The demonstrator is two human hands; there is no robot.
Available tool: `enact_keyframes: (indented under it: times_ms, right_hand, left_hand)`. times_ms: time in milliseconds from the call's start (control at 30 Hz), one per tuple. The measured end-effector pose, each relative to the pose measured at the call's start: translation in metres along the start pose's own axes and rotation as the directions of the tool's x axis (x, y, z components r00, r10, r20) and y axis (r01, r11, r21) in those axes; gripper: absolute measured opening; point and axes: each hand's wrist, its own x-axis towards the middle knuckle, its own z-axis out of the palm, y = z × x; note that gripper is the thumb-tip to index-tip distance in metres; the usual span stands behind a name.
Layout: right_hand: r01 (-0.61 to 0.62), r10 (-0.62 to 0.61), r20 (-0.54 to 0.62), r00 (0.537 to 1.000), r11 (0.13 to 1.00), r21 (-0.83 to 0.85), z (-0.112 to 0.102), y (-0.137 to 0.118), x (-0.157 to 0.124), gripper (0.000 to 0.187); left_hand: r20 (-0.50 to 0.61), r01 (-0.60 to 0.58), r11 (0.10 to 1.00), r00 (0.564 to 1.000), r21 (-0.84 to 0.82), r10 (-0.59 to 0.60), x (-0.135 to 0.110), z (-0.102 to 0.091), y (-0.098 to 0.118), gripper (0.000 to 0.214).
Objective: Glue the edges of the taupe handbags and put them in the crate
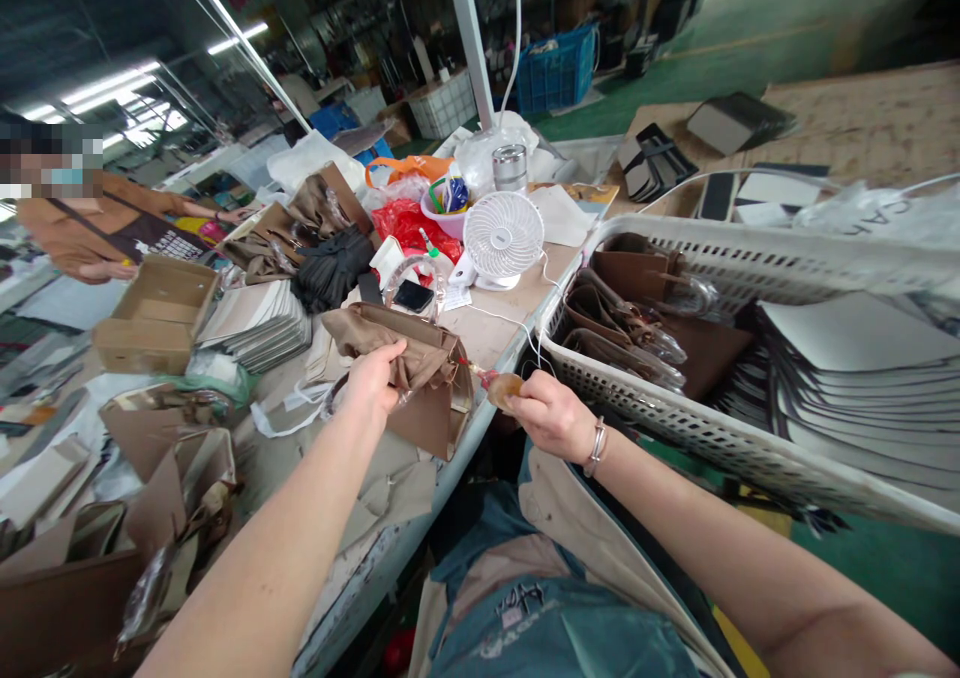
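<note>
My left hand (373,382) is closed on a fold of brown cloth that hangs out of a brown paper bag (433,398) at the table's near edge. My right hand (550,416) pinches a small amber, translucent piece (501,389) right next to the bag's side, with a reddish tip touching the bag. A bracelet sits on my right wrist. The bag stands open and tilted, its mouth turned toward me.
A white plastic crate (750,258) on the right holds brown bags and stacked flat sheets. A small white fan (502,238), a phone (413,295), red plastic and a steel cup (510,166) sit behind. A cardboard box (156,315) and another person's hands are at the left.
</note>
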Motion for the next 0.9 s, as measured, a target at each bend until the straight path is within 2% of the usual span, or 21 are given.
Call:
enact_keyframes:
  times_ms: [300,667,900]
  right_hand:
    - [0.049,-0.047,0.070,0.996,0.998,-0.026,0.018,-0.004,-0.020,0.023]
    - [0.166,-0.169,-0.004,0.986,0.974,-0.155,-0.016,0.000,0.022,0.020]
    - [0.161,-0.161,0.012,0.987,0.973,-0.166,-0.013,-0.005,0.017,0.022]
  left_hand:
    - [-0.005,-0.016,1.000,1.000,0.004,0.016,0.006,-0.002,-0.002,0.023]
    - [0.004,-0.013,1.000,1.000,0.022,0.013,0.006,-0.002,0.000,0.022]
    - [0.004,-0.018,0.998,1.000,0.053,0.017,0.011,-0.005,-0.002,0.020]
